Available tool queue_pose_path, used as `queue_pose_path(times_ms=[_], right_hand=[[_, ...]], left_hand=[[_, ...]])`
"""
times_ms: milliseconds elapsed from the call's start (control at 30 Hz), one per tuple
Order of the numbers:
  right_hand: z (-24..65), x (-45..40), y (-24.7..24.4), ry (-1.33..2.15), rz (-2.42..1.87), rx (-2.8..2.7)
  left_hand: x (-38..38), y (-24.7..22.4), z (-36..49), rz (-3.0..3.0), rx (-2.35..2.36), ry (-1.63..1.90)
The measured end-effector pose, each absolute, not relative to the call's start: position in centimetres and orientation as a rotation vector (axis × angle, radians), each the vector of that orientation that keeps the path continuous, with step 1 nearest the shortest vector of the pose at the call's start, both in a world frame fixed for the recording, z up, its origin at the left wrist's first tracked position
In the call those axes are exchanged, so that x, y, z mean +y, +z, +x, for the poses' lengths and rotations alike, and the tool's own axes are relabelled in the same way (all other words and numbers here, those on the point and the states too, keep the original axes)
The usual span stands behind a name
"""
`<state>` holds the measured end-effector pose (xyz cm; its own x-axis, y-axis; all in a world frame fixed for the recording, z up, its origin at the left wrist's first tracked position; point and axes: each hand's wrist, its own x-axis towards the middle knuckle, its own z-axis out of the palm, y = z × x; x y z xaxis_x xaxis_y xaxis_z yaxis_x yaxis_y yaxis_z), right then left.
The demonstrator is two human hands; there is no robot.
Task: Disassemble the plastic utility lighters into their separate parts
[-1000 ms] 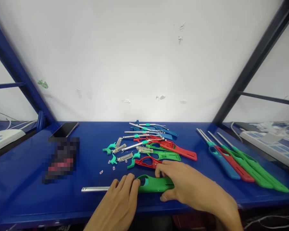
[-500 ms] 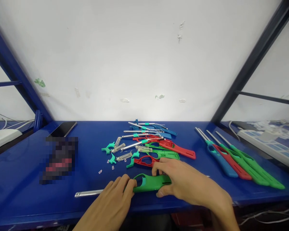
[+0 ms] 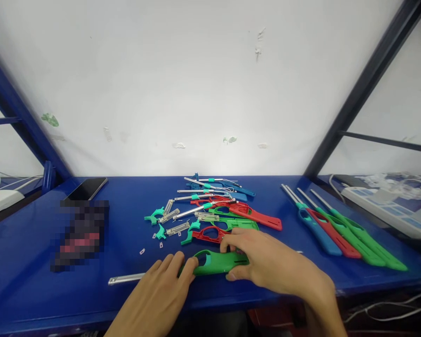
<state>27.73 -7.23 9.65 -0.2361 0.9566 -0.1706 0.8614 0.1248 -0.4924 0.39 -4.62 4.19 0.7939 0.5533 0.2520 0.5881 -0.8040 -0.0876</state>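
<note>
A green lighter (image 3: 214, 263) with a long metal tube lies crosswise near the front edge of the blue table, its tube pointing left. My left hand (image 3: 161, 285) is closed on its front part, where tube and body meet. The rear of the green body is gripped between thumb and fingers of my right hand (image 3: 263, 257). Just behind it lie a red handle shell (image 3: 210, 234), teal triggers (image 3: 155, 216), clear parts (image 3: 178, 228) and small pale pieces (image 3: 142, 251). Farther back are green shells (image 3: 240, 223), another red shell (image 3: 263, 218) and metal tubes with wires (image 3: 191, 210).
Several whole lighters (image 3: 323, 234) in blue, red and green lie side by side at the right. A phone (image 3: 87, 189) and a pixelated dark item (image 3: 80, 236) are at the left. White power strips (image 3: 389, 210) sit beyond the frame posts. A white wall stands behind.
The view has shifted slightly, moving most things a little left in the picture. Both hands keep their hold on the green lighter, which has hardly moved.
</note>
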Motion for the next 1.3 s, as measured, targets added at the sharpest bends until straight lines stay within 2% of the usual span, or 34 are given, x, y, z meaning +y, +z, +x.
queue_pose_path(times_ms=[233,467,800,933,1300], right_hand=[[27.8,-7.5,9.5,0.727,-1.804,-2.207],[28.2,-7.5,9.3,0.657,-1.762,-2.229],[27.7,-7.6,9.6,0.698,-1.783,-2.206],[27.6,-7.5,9.6,0.739,-1.822,-2.180],[28.9,-7.0,9.7,0.665,-1.839,-2.130]], left_hand=[[-4.2,2.3,0.0,-2.774,-0.872,-0.310],[-3.8,3.3,-0.5,-2.722,-0.864,-0.152],[-3.2,1.9,-0.5,-2.754,-0.788,-0.349],[-3.2,1.5,-0.2,-2.836,-0.904,-0.362],[-2.6,5.1,-1.2,-2.738,-0.828,-0.502]])
